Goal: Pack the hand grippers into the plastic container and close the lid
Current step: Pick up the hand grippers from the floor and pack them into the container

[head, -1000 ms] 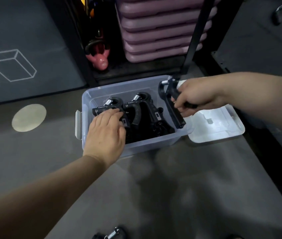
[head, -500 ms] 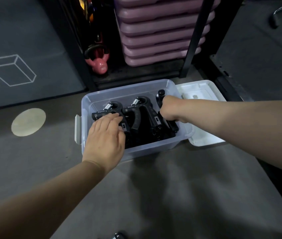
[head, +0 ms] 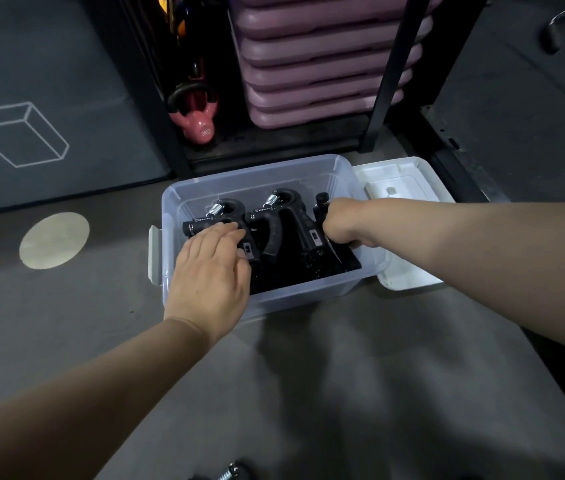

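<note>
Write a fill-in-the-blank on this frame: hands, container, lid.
The lid lies on the floor, ____ of the container.
The left hand rests on the leftmost gripper; the right hand grips the ____ one.
The kettlebell behind the container is ____.
Missing words: right; rightmost; pink.

Black grippers (head: 288, 220) inside container (head: 303, 293) — lid (head: 412, 173) off
</note>
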